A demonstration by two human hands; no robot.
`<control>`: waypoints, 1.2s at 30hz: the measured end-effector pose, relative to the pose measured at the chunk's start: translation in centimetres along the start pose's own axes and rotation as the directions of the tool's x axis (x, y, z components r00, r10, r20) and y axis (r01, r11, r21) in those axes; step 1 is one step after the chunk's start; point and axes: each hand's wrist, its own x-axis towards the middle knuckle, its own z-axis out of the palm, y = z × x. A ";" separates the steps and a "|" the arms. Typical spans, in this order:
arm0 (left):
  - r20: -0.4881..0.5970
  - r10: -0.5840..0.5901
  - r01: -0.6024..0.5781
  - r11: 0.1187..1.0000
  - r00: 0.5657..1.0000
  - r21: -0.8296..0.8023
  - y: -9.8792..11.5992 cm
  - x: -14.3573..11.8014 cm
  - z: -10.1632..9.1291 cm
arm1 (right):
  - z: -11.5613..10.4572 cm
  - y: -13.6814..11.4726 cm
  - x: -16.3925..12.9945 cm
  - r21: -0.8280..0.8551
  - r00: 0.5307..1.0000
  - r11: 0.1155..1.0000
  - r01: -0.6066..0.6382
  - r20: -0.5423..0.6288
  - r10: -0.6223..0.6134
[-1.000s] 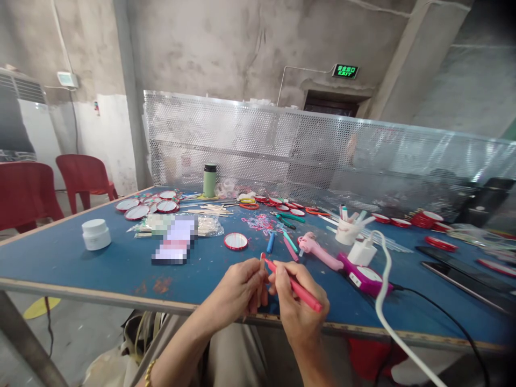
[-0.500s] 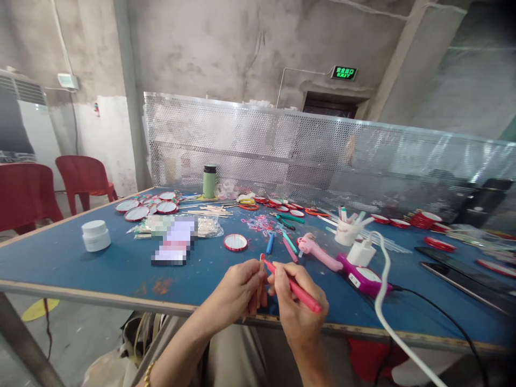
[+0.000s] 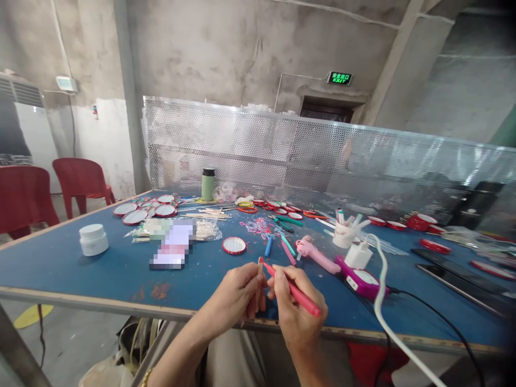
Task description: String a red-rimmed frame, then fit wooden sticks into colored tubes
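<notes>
My left hand (image 3: 238, 293) pinches a thin wooden stick (image 3: 260, 267) upright at the near edge of the blue table (image 3: 80, 269). My right hand (image 3: 296, 312) grips a red marker pen (image 3: 296, 293) like a pencil, its tip touching the top of the stick, which is coloured red there. Both hands meet just above the table's front edge.
Beyond the hands lie a round red-rimmed mirror (image 3: 234, 245), loose markers (image 3: 268, 246), a pink handheld fan (image 3: 316, 252), a white charger (image 3: 358, 255) with a thick white cable (image 3: 382, 301), a cup of pens (image 3: 344, 234), a white jar (image 3: 93, 239), a green bottle (image 3: 208, 184) and a phone (image 3: 463, 279). A perforated metal screen backs the table.
The hands stay together on the stick and marker. The view has tilted slightly, so everything sits a little lower and left in the picture.
</notes>
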 end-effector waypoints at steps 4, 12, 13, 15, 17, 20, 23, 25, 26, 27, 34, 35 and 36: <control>-0.008 0.008 -0.008 1.000 1.000 0.020 -0.1 0.0 0.0 | -0.1 -0.1 0.1 -0.013 1.000 1.000 0.007 0.023 -0.007; 0.000 0.005 -0.005 1.000 1.000 0.014 0.0 0.0 0.0 | -0.1 -0.4 0.2 -0.017 1.000 1.000 -0.007 0.017 0.007; 0.000 0.005 -0.005 1.000 1.000 0.011 0.0 0.0 0.0 | 0.0 -0.3 0.1 -0.012 1.000 1.000 -0.009 0.014 0.009; 0.001 0.008 -0.008 1.000 1.000 0.003 0.0 0.0 0.0 | 0.0 -0.3 0.0 0.003 1.000 1.000 -0.020 0.002 0.020; 0.002 0.018 -0.018 1.000 1.000 -0.004 0.1 0.0 0.0 | 0.0 -0.2 -0.1 0.018 0.999 0.999 -0.034 -0.010 0.034; 0.001 0.025 -0.025 1.000 1.000 -0.005 0.0 0.0 -0.1 | 0.0 -0.2 -0.1 0.015 0.999 0.999 -0.047 -0.011 0.047; -0.004 0.010 -0.010 1.000 1.000 -0.004 0.0 0.0 0.0 | 0.0 -0.3 0.0 -0.006 0.999 0.999 -0.038 0.000 0.038; -0.006 0.000 0.000 1.000 1.000 -0.009 -0.1 0.0 0.0 | 0.0 -0.3 0.0 -0.014 1.000 0.999 -0.028 0.008 0.029; -0.005 -0.005 0.005 1.000 1.000 -0.012 -0.1 0.0 0.0 | 0.0 -0.3 0.0 -0.016 1.000 1.000 -0.023 0.009 0.024; -0.004 -0.009 0.009 1.000 1.000 -0.015 -0.1 0.0 0.0 | 0.0 -0.3 0.1 -0.019 1.000 1.000 -0.020 0.010 0.021; -0.006 0.002 -0.002 1.000 1.000 0.006 0.2 -0.2 0.0 | -0.1 -0.3 0.0 -0.021 0.999 0.999 -0.032 0.015 0.032; -0.004 0.002 -0.002 1.000 1.000 0.007 0.3 -0.2 0.0 | -0.1 -0.2 0.0 -0.020 0.999 0.999 -0.031 0.011 0.031; -0.002 0.004 -0.004 1.000 1.000 0.007 0.3 -0.2 0.0 | -0.1 -0.2 0.0 -0.019 1.000 0.999 -0.031 0.007 0.031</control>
